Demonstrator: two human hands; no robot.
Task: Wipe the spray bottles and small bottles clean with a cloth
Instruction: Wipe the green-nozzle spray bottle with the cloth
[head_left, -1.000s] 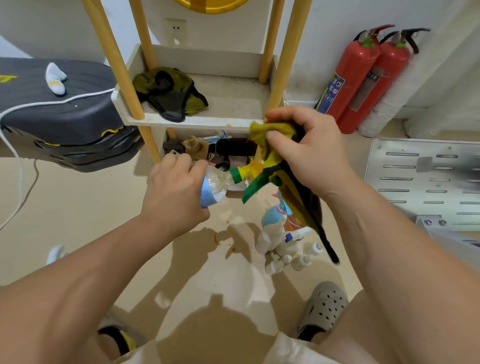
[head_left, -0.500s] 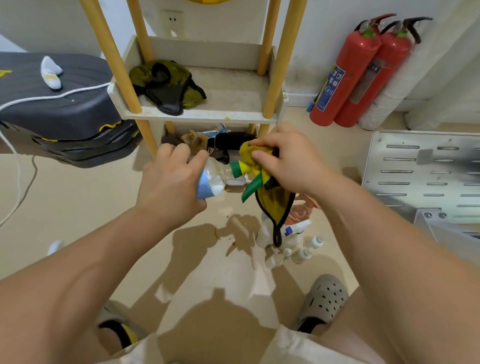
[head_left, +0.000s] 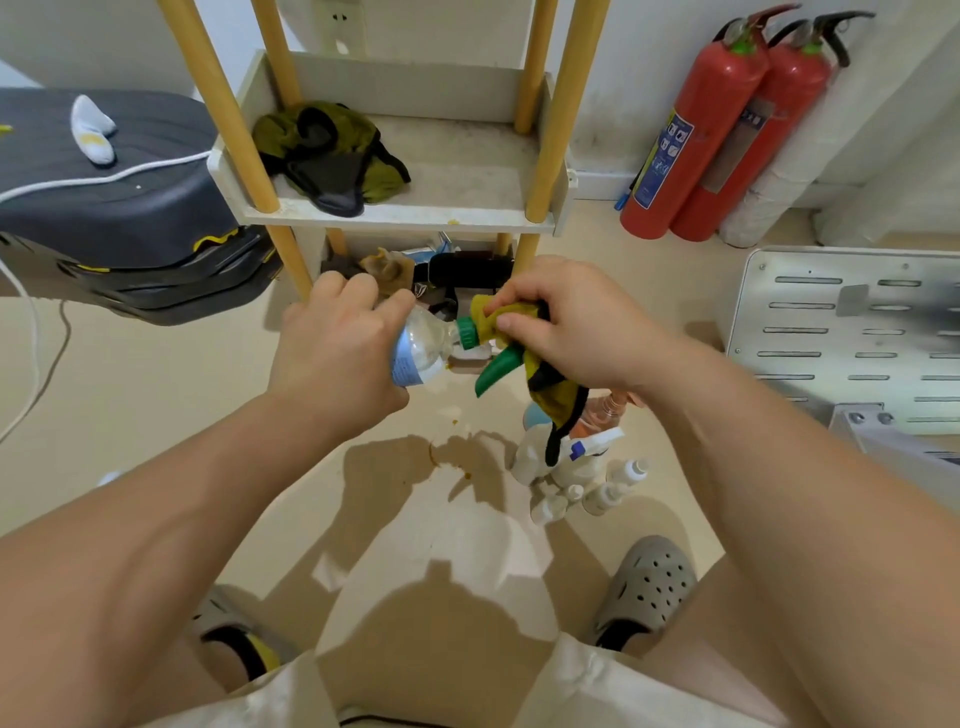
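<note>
My left hand (head_left: 337, 358) grips a clear spray bottle (head_left: 423, 348) with a blue label, held on its side above the floor. Its green spray head (head_left: 488, 358) points right, trigger hanging down. My right hand (head_left: 576, 325) pinches a yellow and black cloth (head_left: 550, 387) around the top of the spray head; the cloth's tail dangles below. Under the cloth, on the floor, stands a cluster of white spray bottles (head_left: 545, 457), an orange-tinted bottle (head_left: 597, 415) and several small white bottles (head_left: 597, 493).
A white shelf unit (head_left: 405, 218) on yellow poles stands ahead, with an olive and black rag (head_left: 332, 156) on it. Two red fire extinguishers (head_left: 727, 130) lean at the back right. A metal plate (head_left: 852, 332) lies right, dark cases (head_left: 114, 208) left. My grey clogs (head_left: 649, 587) flank the floor.
My right hand has dropped with the cloth from above the bottle onto the spray head and bunched the cloth around it. The left hand keeps holding the bottle in about the same place.
</note>
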